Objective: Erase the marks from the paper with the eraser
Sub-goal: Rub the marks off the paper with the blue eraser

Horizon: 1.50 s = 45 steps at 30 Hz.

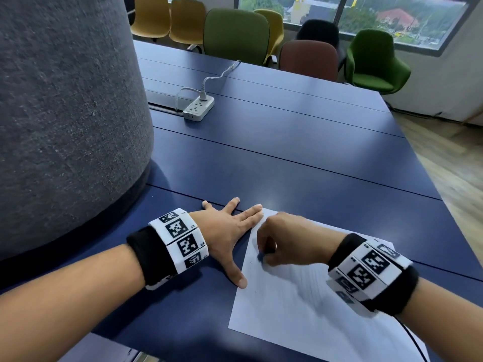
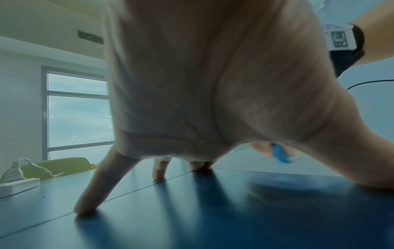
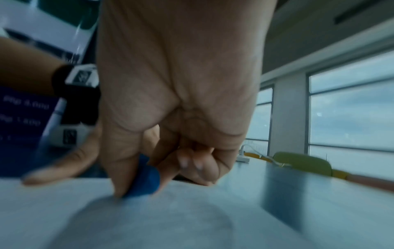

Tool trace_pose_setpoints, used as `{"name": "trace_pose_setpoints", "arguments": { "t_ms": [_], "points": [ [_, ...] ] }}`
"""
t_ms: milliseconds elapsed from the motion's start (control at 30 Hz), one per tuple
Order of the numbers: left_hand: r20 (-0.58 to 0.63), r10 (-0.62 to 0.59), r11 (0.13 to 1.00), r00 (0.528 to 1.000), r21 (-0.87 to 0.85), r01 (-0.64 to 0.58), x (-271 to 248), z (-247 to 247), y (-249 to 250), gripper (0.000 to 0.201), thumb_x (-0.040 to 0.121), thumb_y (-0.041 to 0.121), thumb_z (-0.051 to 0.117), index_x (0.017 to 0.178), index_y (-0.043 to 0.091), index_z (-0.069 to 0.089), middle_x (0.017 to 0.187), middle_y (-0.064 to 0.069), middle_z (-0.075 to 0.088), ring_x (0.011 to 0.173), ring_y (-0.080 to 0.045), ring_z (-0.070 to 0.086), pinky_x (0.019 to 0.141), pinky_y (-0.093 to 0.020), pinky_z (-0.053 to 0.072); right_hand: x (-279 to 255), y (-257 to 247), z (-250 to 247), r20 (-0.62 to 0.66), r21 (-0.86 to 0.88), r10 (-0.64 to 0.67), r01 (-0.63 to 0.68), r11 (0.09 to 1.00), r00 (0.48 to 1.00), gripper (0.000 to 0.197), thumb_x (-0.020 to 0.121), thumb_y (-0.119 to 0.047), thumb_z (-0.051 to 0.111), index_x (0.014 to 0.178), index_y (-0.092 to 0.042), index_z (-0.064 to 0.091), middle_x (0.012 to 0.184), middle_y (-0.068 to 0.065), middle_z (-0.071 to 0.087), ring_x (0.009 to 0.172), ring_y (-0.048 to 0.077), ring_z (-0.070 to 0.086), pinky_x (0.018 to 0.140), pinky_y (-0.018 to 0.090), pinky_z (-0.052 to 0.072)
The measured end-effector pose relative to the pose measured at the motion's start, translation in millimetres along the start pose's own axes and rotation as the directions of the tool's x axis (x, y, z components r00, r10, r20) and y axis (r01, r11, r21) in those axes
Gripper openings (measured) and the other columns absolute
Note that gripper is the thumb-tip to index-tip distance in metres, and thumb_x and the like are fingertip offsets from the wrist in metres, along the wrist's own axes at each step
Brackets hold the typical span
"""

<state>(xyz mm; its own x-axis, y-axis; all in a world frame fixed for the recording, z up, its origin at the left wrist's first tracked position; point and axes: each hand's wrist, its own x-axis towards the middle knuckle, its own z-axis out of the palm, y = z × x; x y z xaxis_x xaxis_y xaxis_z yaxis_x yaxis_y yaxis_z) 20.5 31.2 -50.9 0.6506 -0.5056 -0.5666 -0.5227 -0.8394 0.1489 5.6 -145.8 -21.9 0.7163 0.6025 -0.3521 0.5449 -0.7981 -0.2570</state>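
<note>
A white sheet of paper lies on the blue table near its front edge, with faint pencil marks by its left side. My right hand pinches a small blue eraser between thumb and fingers and presses it down on the paper; the eraser shows clearly in the right wrist view. My left hand lies spread flat, fingers on the table and the thumb at the paper's left edge. From the left wrist view the eraser shows beyond the palm.
A tall grey fabric partition stands on the left, close to my left forearm. A white power strip with a cable sits farther back on the table. Several chairs line the far side. The table's right edge drops to wooden floor.
</note>
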Motion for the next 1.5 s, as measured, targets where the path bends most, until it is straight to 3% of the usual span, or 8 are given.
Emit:
{"name": "trace_pose_setpoints", "arguments": {
  "t_ms": [100,233,400,533,667,1133,1400,1500],
  "points": [
    [-0.005,0.0,1.0,1.0,-0.011,0.0,-2,-1,1,0.142,0.055,0.077,0.074,0.151,0.036,-0.023,0.154,0.027,-0.028,0.146,-0.026,-0.024,0.101,-0.079,0.002,0,3,2,-0.116,-0.034,0.023,-0.028,0.999,0.993,0.008,0.081,-0.026,0.068,0.086,-0.02,0.069,0.087,-0.005,0.067,0.077,0.018,0.058,0.066,0.03,0.048],
    [0.016,-0.014,1.0,1.0,0.012,0.013,-1,-1,1,0.142,0.056,0.078,0.073,0.151,0.033,-0.023,0.154,0.027,-0.029,0.146,-0.026,-0.026,0.102,-0.078,0.003,-8,-7,6,0.057,0.092,-0.071,0.066,0.994,0.996,0.011,0.078,-0.02,0.073,0.087,-0.017,0.07,0.085,-0.005,0.071,0.076,0.014,0.061,0.071,0.03,0.052],
    [0.0,0.002,1.0,1.0,-0.017,-0.002,-1,-1,1,0.142,0.055,0.077,0.075,0.148,0.041,-0.026,0.155,0.027,-0.027,0.146,-0.026,-0.025,0.102,-0.079,0.001,2,0,4,-0.148,0.063,0.009,0.0,0.998,0.989,0.006,0.077,-0.017,0.072,0.078,-0.016,0.066,0.069,-0.01,0.057,0.065,0.014,0.053,0.061,0.028,0.046],
    [0.022,-0.02,1.0,1.0,0.018,0.019,0,-1,1,0.142,0.056,0.079,0.072,0.151,0.033,-0.023,0.153,0.028,-0.029,0.146,-0.025,-0.026,0.103,-0.078,0.003,-6,-10,11,0.067,0.186,-0.081,0.067,0.98,0.994,0.009,0.076,-0.014,0.076,0.079,-0.012,0.068,0.076,-0.006,0.066,0.059,0.005,0.053,0.061,0.017,0.045],
    [0.017,-0.01,1.0,1.0,0.002,0.01,0,-1,1,0.143,0.055,0.078,0.074,0.151,0.035,-0.022,0.153,0.028,-0.029,0.145,-0.025,-0.026,0.102,-0.078,0.002,0,-4,5,-0.086,0.149,-0.023,0.036,0.988,0.996,0.012,0.079,-0.014,0.074,0.08,-0.004,0.068,0.078,0.002,0.069,0.066,0.014,0.056,0.063,0.025,0.046],
    [0.045,-0.036,0.999,0.998,0.025,0.034,-1,-3,3,0.143,0.056,0.079,0.072,0.15,0.032,-0.025,0.152,0.028,-0.031,0.146,-0.024,-0.026,0.104,-0.077,0.003,-14,-6,14,0.152,0.228,-0.107,0.07,0.971,0.983,0.01,0.076,-0.017,0.078,0.083,-0.012,0.072,0.072,-0.007,0.066,0.056,0.004,0.054,0.055,0.011,0.041],
    [0.042,-0.03,0.999,0.999,0.029,0.029,0,-1,2,0.144,0.055,0.081,0.071,0.15,0.033,-0.024,0.152,0.028,-0.031,0.146,-0.025,-0.025,0.103,-0.078,0.004,-19,-9,19,0.19,0.261,-0.148,0.096,0.961,0.97,0.015,0.077,-0.015,0.077,0.09,-0.01,0.073,0.076,-0.006,0.067,0.063,0.007,0.056,0.062,0.016,0.047],
    [0.039,-0.028,0.999,0.999,0.031,0.027,-1,-2,2,0.143,0.055,0.081,0.071,0.151,0.033,-0.023,0.153,0.028,-0.031,0.146,-0.025,-0.025,0.104,-0.077,0.005,-13,0,18,0.027,0.218,-0.082,0.074,0.973,0.996,0.012,0.077,-0.018,0.075,0.087,-0.011,0.072,0.078,-0.002,0.07,0.067,0.014,0.06,0.067,0.027,0.052]
  ]
}}
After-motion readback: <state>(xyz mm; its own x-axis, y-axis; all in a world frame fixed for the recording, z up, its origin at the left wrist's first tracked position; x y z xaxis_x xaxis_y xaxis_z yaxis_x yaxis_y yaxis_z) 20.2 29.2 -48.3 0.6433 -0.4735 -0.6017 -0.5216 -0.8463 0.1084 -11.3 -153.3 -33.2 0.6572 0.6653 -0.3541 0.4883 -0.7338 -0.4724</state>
